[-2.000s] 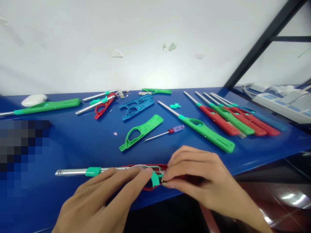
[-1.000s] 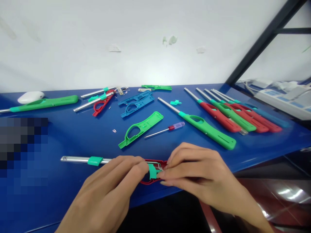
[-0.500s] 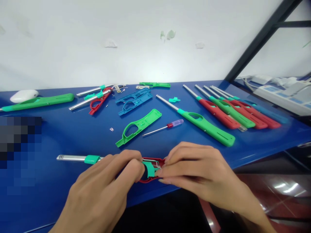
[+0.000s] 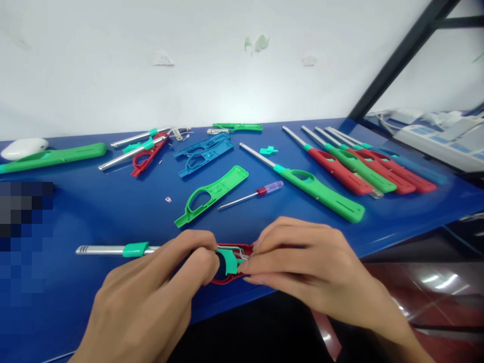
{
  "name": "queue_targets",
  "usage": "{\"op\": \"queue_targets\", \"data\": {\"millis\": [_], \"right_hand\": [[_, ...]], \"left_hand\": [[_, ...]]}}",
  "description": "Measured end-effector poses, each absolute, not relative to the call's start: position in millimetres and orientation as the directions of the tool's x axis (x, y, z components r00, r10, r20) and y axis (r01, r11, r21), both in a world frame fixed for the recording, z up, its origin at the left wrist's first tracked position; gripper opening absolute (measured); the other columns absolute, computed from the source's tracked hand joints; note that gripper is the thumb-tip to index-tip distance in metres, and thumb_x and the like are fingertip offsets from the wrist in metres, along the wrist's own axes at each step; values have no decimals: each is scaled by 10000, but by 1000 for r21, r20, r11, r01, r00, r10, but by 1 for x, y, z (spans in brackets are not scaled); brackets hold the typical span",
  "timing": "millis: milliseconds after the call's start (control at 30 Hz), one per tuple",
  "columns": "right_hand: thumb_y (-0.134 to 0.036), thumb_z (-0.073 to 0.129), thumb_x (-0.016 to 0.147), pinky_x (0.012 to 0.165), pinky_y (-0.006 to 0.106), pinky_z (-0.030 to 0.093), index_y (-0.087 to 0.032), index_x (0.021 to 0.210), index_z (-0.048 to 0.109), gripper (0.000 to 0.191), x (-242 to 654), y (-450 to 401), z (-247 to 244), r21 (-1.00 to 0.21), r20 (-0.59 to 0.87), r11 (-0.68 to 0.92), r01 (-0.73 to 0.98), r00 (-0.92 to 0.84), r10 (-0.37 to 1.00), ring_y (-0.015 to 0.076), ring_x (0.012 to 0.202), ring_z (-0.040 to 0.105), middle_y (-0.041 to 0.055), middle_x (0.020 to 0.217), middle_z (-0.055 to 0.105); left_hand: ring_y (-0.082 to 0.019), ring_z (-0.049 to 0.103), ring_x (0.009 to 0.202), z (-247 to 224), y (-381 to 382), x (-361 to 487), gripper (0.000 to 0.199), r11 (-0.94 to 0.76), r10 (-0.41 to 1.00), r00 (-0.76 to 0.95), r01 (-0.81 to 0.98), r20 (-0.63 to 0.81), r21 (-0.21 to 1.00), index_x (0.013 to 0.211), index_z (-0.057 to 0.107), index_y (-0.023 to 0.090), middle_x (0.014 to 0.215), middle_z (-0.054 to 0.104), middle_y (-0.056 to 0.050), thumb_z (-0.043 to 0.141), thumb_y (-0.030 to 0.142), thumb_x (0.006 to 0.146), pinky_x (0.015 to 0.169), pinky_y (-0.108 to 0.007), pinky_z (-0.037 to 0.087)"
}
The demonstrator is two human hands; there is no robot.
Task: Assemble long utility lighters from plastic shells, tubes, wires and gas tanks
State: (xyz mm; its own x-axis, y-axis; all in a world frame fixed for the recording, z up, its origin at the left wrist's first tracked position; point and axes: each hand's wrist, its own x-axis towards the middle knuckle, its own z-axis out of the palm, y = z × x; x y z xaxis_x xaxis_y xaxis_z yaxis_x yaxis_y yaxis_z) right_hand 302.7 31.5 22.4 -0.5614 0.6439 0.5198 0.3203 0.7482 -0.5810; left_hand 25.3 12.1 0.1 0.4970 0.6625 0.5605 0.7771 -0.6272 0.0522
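An opened long-neck lighter (image 4: 227, 277) with a red half casing lies at the table's front edge, its metal tube pointing left. My left hand (image 4: 159, 292) is closed around its middle, covering part of the casing. My right hand (image 4: 310, 267) pinches at the casing's right end, fingertips pressed together over the inner parts. Between the hands show a teal trigger (image 4: 230, 262) and a thin pale tube or wire. What the right fingertips hold, if anything, is hidden. A teal collar (image 4: 136, 249) sits on the tube.
Beyond the hands lie a green half casing (image 4: 212, 194), a screwdriver (image 4: 253, 194) and a whole green lighter (image 4: 321, 191). Several assembled lighters (image 4: 340, 171) line the right. Blue half casings (image 4: 206, 156) and a red opened lighter (image 4: 149, 156) lie farther back. A power strip (image 4: 434, 146) is far right.
The view has shifted slightly, so the table's things sit a little left and higher. Both hands keep their places on the red lighter, with only slight finger movement.
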Motion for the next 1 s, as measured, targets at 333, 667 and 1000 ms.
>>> {"op": "queue_targets", "data": {"millis": [333, 667, 1000], "right_hand": [[-169, 818, 1034, 860, 274, 647, -119, 1128, 875, 121, 302, 31, 21, -602, 537, 744, 290, -543, 645, 178, 929, 794, 66, 988, 863], [-183, 810, 1045, 845, 273, 650, -146, 1124, 872, 108, 302, 31, 19, -595, 534, 744, 305, -541, 649, 171, 917, 788, 56, 993, 858], [-156, 777, 1057, 774, 171, 581, -171, 1151, 871, 134, 300, 28, 32, -654, 463, 634, 412, -445, 767, 94, 840, 754, 17, 1016, 802]], "left_hand": [[-168, 838, 1011, 2, 16, 29, 207, -695, 646, 491, 695, 584, 184, 1052, 736, 297, 1161, 846, 33, 538, 253, 1093, 755, -204, 652], [-157, 841, 999, 1, 13, 28, 215, -698, 595, 495, 709, 633, 102, 1119, 736, 266, 1144, 853, 25, 535, 189, 1119, 815, -224, 655], [-120, 828, 1036, -1, 9, 25, 266, -681, 604, 490, 727, 629, 88, 1138, 679, 242, 1222, 839, 21, 440, 130, 1178, 851, -227, 592]]}}
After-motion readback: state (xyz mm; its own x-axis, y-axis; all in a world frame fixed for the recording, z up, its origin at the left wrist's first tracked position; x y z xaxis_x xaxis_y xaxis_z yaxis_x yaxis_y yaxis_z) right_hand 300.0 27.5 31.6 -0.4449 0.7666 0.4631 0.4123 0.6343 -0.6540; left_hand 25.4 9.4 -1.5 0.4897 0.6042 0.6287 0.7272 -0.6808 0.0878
